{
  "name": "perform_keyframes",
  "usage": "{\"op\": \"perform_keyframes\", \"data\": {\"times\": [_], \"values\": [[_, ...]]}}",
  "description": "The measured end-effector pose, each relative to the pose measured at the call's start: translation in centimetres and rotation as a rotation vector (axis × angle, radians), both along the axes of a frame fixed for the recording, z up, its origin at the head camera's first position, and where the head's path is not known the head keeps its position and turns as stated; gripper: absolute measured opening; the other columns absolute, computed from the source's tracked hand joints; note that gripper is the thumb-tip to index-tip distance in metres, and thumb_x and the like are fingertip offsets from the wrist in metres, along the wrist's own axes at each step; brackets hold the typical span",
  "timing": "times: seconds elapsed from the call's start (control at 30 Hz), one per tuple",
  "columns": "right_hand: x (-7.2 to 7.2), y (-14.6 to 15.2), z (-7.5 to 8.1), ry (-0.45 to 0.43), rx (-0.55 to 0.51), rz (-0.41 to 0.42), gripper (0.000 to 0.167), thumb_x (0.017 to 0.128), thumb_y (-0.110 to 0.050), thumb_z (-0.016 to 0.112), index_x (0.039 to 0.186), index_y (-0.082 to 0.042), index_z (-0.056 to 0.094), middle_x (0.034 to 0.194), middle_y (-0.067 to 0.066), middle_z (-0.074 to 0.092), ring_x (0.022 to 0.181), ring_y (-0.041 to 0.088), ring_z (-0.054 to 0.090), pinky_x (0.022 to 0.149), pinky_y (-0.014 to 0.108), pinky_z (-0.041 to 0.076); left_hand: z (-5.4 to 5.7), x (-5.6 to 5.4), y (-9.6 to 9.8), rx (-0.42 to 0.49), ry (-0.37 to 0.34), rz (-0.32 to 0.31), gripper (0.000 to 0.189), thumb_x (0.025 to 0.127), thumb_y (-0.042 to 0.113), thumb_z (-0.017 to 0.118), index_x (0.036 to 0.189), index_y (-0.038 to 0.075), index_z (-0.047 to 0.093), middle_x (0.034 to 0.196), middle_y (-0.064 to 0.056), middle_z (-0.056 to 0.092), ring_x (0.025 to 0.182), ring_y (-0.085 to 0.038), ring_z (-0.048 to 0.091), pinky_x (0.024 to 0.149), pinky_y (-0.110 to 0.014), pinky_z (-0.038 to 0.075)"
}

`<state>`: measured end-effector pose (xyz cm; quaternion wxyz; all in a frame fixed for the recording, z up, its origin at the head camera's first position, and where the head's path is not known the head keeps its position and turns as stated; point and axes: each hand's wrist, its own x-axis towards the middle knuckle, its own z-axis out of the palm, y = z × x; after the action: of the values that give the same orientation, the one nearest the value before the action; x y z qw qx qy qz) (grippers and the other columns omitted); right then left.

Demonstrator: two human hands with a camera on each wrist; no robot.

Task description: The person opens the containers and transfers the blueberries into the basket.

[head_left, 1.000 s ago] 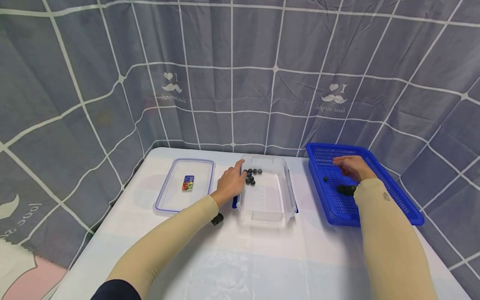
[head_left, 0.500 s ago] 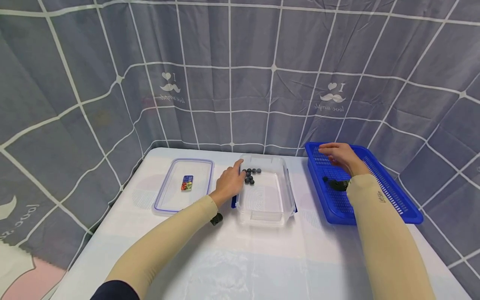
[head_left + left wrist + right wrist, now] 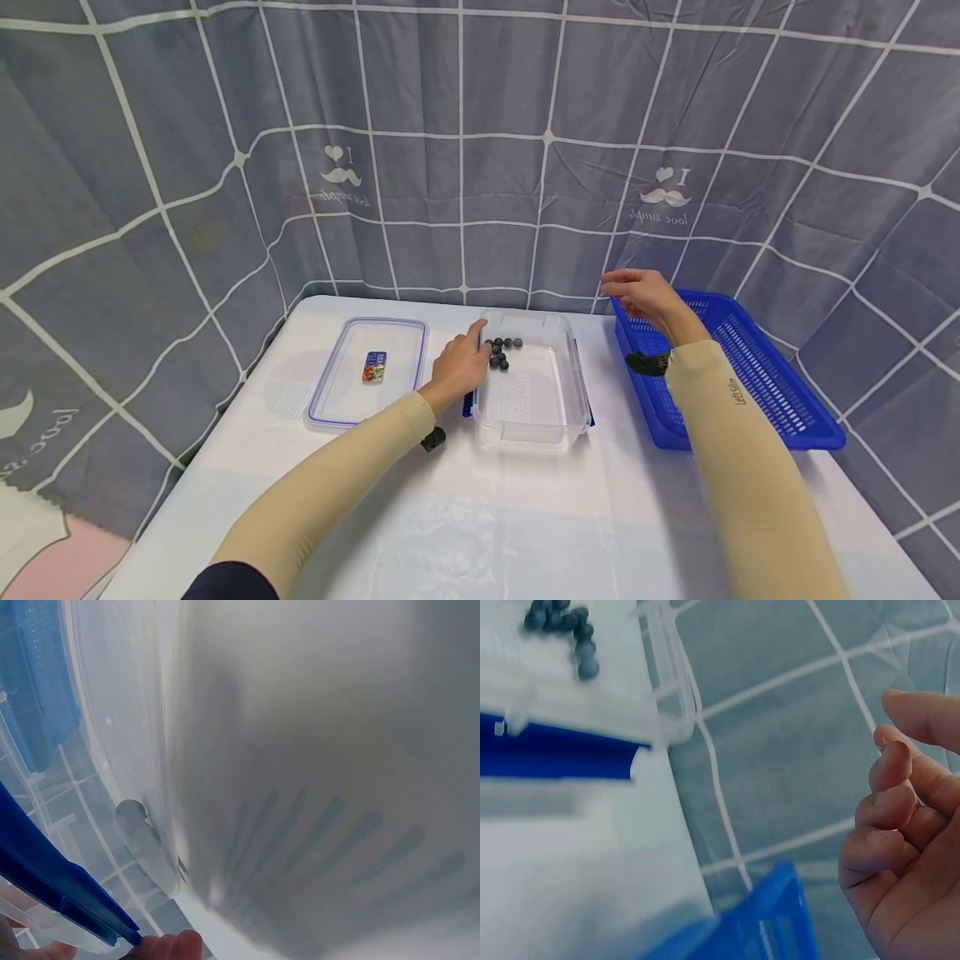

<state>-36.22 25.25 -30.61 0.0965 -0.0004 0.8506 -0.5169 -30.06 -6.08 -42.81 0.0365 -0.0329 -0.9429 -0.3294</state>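
Note:
My left hand (image 3: 461,364) holds the left side of a clear plastic food container (image 3: 528,437), with a finger along the rim. In the left wrist view, fingertips (image 3: 176,946) show beside the container's blue latch flap (image 3: 67,881). Several blueberries (image 3: 507,342) lie inside at the far left. My right hand (image 3: 641,296) hovers over the far left corner of a blue plastic basket (image 3: 750,379). Its fingers are bent inward in the right wrist view, where the hand (image 3: 907,825) shows nothing plainly between them; anything behind the fingertips is hidden.
A clear lid with a blue seal (image 3: 405,333) lies left of the container, bearing a colourful label (image 3: 373,367). All stand on a white-covered table (image 3: 480,525). A grey checked curtain (image 3: 502,183) hangs close behind and on both sides.
My right hand has risen from inside the basket and moved left to its far corner. The small dark ball seen earlier in the basket is now out of sight. My left hand stays put.

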Motion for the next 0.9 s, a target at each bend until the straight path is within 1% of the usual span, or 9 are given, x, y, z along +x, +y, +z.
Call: {"op": "perform_keyframes", "data": {"times": [0.13, 0.27, 0.33, 0.47, 0.57, 0.77, 0.9], "values": [[-0.3, -1.8, -0.2, 0.018, -0.018, 0.020, 0.049, 0.098, -0.026, 0.066, 0.142, -0.008, 0.056, 0.098, -0.001, 0.049, 0.063, 0.009, 0.044, 0.064, 0.026, 0.043, 0.1, 0.1, -0.1, -0.007, 0.000, 0.000, 0.052, 0.107, 0.038, 0.037, 0.158, 0.029, 0.031, 0.139, -0.015, 0.057, 0.126, -0.037, 0.056, 0.095, -0.058, 0.048], [-0.5, -3.5, -0.6, 0.021, -0.041, 0.054, 0.046, 0.098, -0.024, 0.067, 0.140, -0.008, 0.058, 0.083, -0.001, 0.049, 0.061, 0.010, 0.043, 0.062, 0.026, 0.041, 0.1, 0.2, -0.1, -0.011, 0.004, 0.001, 0.052, 0.107, 0.038, 0.037, 0.158, 0.028, 0.031, 0.139, -0.016, 0.058, 0.125, -0.036, 0.057, 0.095, -0.058, 0.048], [-0.5, -4.3, -0.8, 0.014, -0.059, 0.070, 0.045, 0.098, -0.022, 0.067, 0.139, -0.007, 0.059, 0.079, -0.001, 0.049, 0.060, 0.010, 0.042, 0.060, 0.027, 0.040, 0.1, 0.2, -0.1, -0.012, 0.004, 0.001, 0.052, 0.107, 0.037, 0.038, 0.158, 0.028, 0.032, 0.139, -0.016, 0.058, 0.125, -0.036, 0.057, 0.095, -0.058, 0.048], [-0.5, -5.7, -1.3, -0.003, -0.105, 0.097, 0.043, 0.098, -0.020, 0.066, 0.138, -0.006, 0.059, 0.083, 0.000, 0.049, 0.061, 0.011, 0.039, 0.059, 0.028, 0.037, 0.0, 0.2, -0.1, -0.012, 0.000, -0.002, 0.052, 0.107, 0.038, 0.037, 0.158, 0.028, 0.032, 0.139, -0.016, 0.058, 0.125, -0.036, 0.057, 0.096, -0.058, 0.048], [-0.6, -6.6, -1.7, -0.005, -0.120, 0.122, 0.043, 0.098, -0.019, 0.066, 0.138, -0.005, 0.059, 0.084, 0.000, 0.048, 0.062, 0.011, 0.038, 0.061, 0.028, 0.036, -0.1, 0.2, 0.0, -0.013, -0.004, -0.001, 0.052, 0.107, 0.038, 0.037, 0.158, 0.029, 0.031, 0.138, -0.015, 0.058, 0.125, -0.036, 0.057, 0.095, -0.058, 0.048], [-1.0, -8.7, -2.6, -0.020, -0.142, 0.143, 0.042, 0.098, -0.019, 0.066, 0.137, -0.006, 0.060, 0.073, -0.002, 0.047, 0.062, 0.011, 0.040, 0.062, 0.027, 0.039, 0.0, 0.1, 0.0, -0.015, -0.004, 0.004, 0.052, 0.107, 0.038, 0.037, 0.158, 0.031, 0.031, 0.137, -0.015, 0.059, 0.124, -0.036, 0.058, 0.093, -0.058, 0.049], [-1.4, -9.9, -3.5, -0.047, -0.188, 0.144, 0.040, 0.098, -0.018, 0.066, 0.136, -0.006, 0.062, 0.073, -0.001, 0.046, 0.061, 0.011, 0.040, 0.061, 0.027, 0.038, 0.0, 0.1, 0.0, -0.016, 0.003, 0.005, 0.052, 0.107, 0.038, 0.038, 0.158, 0.031, 0.032, 0.136, -0.015, 0.059, 0.123, -0.036, 0.058, 0.092, -0.058, 0.050]]}}
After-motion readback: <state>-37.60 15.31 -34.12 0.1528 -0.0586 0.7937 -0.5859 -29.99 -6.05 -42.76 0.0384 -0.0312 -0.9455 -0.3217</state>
